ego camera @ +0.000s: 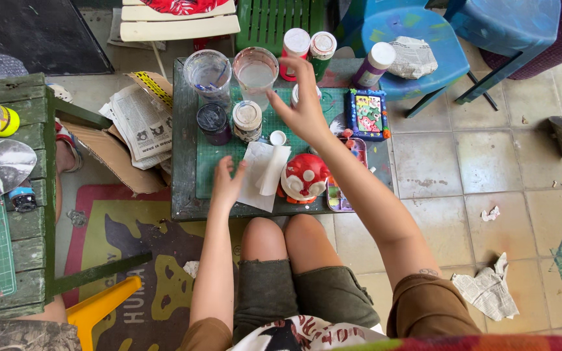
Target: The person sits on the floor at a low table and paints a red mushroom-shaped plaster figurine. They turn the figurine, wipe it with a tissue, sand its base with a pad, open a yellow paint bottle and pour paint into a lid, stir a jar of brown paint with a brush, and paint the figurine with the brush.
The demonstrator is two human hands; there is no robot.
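**Green mat, paint pots and a red mushroom figure**

Green cutting mat [229, 159] covers a small dark table [182, 195]. White-capped paint bottles [296, 45] stand along the far edge beside two clear cups [255, 71]; two squat jars [247, 120] sit nearer. The right hand [304, 107] reaches out, fingers spread, over a small pot that it mostly hides. The left hand [227, 182] lies flat and open on white paper [263, 172], just beside the red mushroom figure [304, 177]. Newspaper [141, 120] lies on cardboard; scraps dot the tiled floor [489, 169].

Small dark table [183, 195], green cutting mat [229, 156], paint jars [247, 120]
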